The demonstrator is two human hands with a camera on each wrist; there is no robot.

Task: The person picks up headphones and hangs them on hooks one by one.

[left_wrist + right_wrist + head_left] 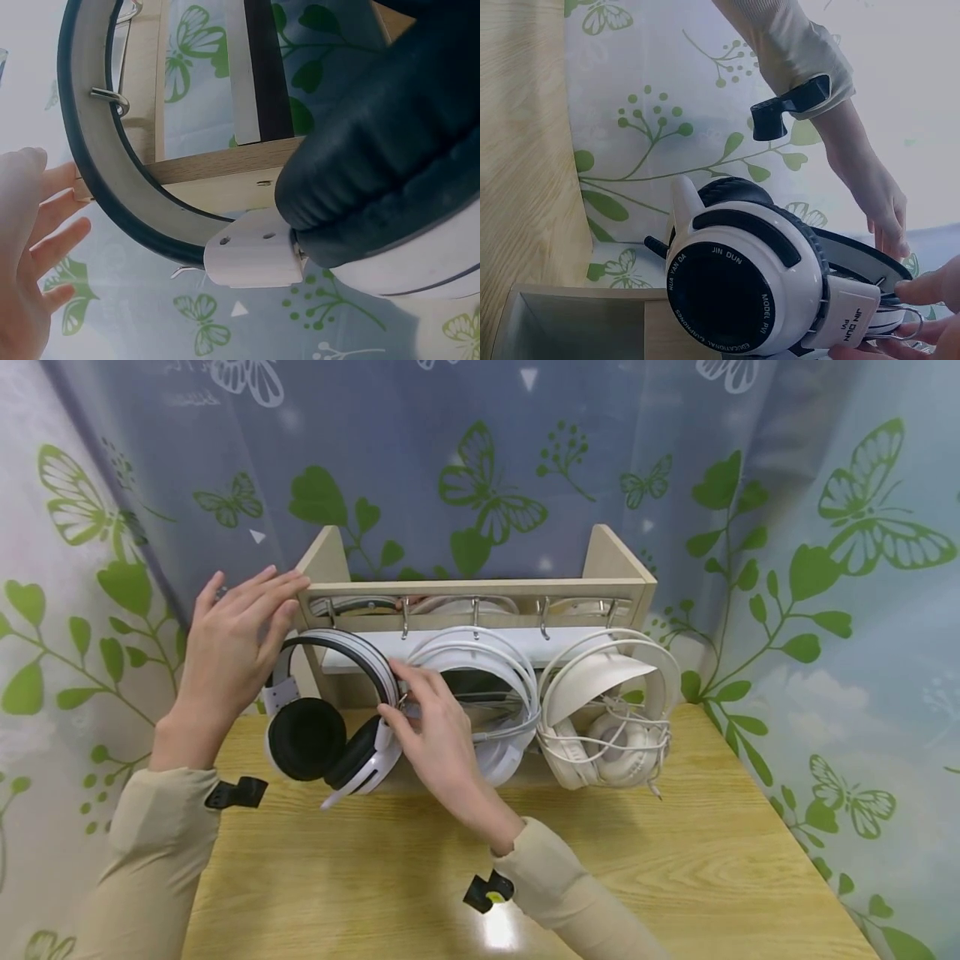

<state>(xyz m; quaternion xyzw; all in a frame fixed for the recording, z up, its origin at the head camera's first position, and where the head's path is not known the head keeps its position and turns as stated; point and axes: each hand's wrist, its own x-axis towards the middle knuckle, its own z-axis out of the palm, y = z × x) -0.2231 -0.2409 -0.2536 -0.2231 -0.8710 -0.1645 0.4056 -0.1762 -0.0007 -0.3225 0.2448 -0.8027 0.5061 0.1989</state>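
Note:
Black-and-white over-ear headphones [352,647] hang at the left end of a wooden hook rack [487,589]. My right hand [442,731] holds the right side of their headband between thumb and fingers, as the right wrist view also shows near the printed white slider [845,315]. With its fingers stretched out, my left hand [236,627] rests on the rack's left corner, above the headband. The left wrist view shows that hand [26,247] beside the headband [90,150], with a dark ear cushion [375,142] close to the camera.
White headphones [517,752] with a looped cable hang at the rack's middle. Cream headphones [622,752] wrapped in their cord hang at the right. Several metal hooks [543,618] line the rack's front. It stands on a wood-grain table [600,860] before a patterned curtain [420,460].

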